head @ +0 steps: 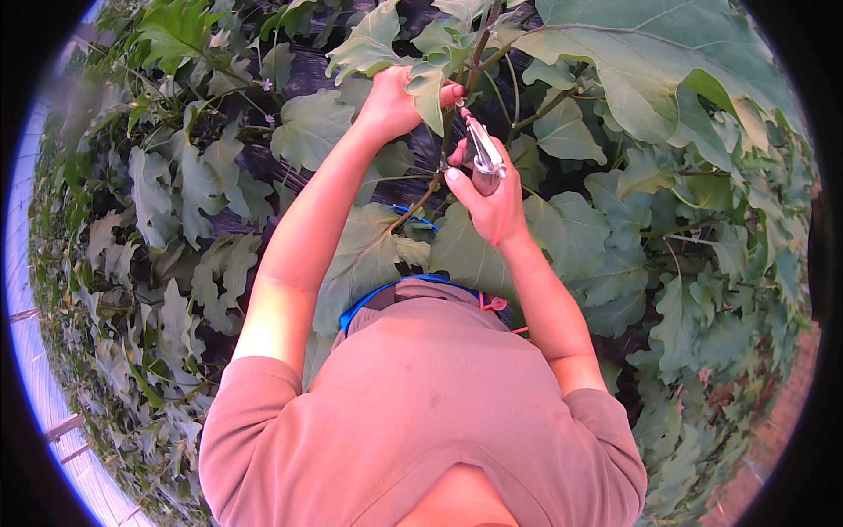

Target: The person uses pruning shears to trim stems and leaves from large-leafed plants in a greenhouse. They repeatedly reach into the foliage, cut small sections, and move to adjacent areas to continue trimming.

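My right hand (494, 191) is closed around a small chrome hand tool (486, 155) with a lever and a reddish nozzle tip. The nozzle points up at a small pale plant part (460, 103) beside the dark stem (475, 66) of an eggplant plant. At that same spot, the fingertips of my left hand (398, 105) pinch in from the left. A drooping leaf (429, 99) covers part of those fingers, so exactly what they grip is partly hidden. Around my right wrist runs a thin reddish cord or band (498, 235).
Broad eggplant leaves (632, 59) hang over the upper right. Dense foliage (178, 178) with small purple flowers (267, 85) fills the left. Dark plastic film (303, 66) shows between plants. A blue strip (415, 216) lies by a brown branch (418, 204). A blue belt (355, 309) circles my waist.
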Action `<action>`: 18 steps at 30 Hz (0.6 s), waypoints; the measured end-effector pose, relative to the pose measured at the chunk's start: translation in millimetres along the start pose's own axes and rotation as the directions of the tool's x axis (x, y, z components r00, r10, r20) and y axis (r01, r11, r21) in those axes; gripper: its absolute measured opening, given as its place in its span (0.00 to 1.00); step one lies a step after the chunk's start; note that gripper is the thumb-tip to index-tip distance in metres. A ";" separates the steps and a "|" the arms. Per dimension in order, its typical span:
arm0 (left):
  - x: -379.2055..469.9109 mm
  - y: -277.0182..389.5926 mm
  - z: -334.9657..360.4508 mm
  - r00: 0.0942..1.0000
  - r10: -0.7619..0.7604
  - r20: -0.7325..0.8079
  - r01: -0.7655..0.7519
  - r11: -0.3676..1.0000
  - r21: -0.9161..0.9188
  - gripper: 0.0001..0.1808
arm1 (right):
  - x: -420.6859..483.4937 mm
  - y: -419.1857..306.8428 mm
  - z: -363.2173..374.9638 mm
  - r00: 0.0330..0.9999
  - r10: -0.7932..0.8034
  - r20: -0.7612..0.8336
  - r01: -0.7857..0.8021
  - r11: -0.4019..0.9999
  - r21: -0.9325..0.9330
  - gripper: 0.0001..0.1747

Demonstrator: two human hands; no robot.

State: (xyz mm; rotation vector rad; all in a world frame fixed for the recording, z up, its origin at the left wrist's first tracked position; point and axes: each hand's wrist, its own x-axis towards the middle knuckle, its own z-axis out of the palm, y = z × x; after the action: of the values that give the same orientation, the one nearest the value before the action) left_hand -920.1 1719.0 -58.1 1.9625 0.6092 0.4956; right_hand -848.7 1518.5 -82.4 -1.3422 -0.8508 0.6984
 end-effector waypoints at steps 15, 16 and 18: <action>12.0 0.1 -20.8 0.996 0.072 -0.050 -0.049 0.931 0.362 0.21 | 29.7 -35.4 -47.6 0.914 -0.382 -0.140 0.403 0.896 0.188 0.29; 6.8 8.3 -22.1 0.992 0.077 -0.104 -0.022 0.891 0.453 0.23 | 37.1 -39.2 -64.0 0.905 -0.358 -0.231 0.406 0.890 0.210 0.29; -9.8 28.5 -18.1 0.966 0.180 -0.187 -0.032 0.798 0.601 0.19 | 55.6 -44.9 -102.0 0.850 -0.348 -0.396 0.449 0.871 0.198 0.24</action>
State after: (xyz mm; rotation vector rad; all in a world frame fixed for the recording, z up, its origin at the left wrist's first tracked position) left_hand -932.4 1714.4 -25.5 2.5714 0.8882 0.6738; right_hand -734.8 1505.5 -33.6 -0.9430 -0.6817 0.2244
